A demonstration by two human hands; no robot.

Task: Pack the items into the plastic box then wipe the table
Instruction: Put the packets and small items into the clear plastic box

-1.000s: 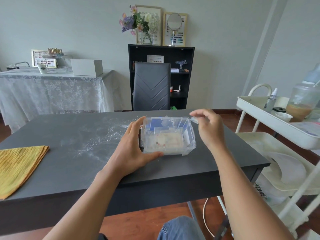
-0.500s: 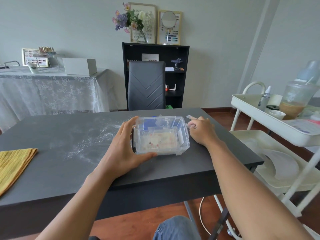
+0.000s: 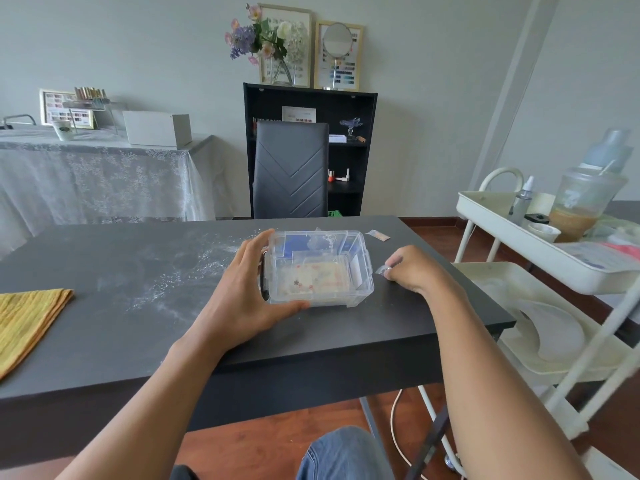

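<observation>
- Clear plastic box (image 3: 320,268) stood on the dark surface (image 3: 138,306), near its front right part, with flat items inside.
- My left hand (image 3: 242,299) held the box at its left side, fingers (image 3: 254,242) apart and curled around the wall.
- My right hand (image 3: 412,268) rested just beside the box, fingers together, pinching a small clear packet (image 3: 380,270).
- Another small packet (image 3: 378,234) lay behind the box.
- A yellow cloth (image 3: 27,320) lay well apart at the left edge, white powder (image 3: 166,289) between.
</observation>
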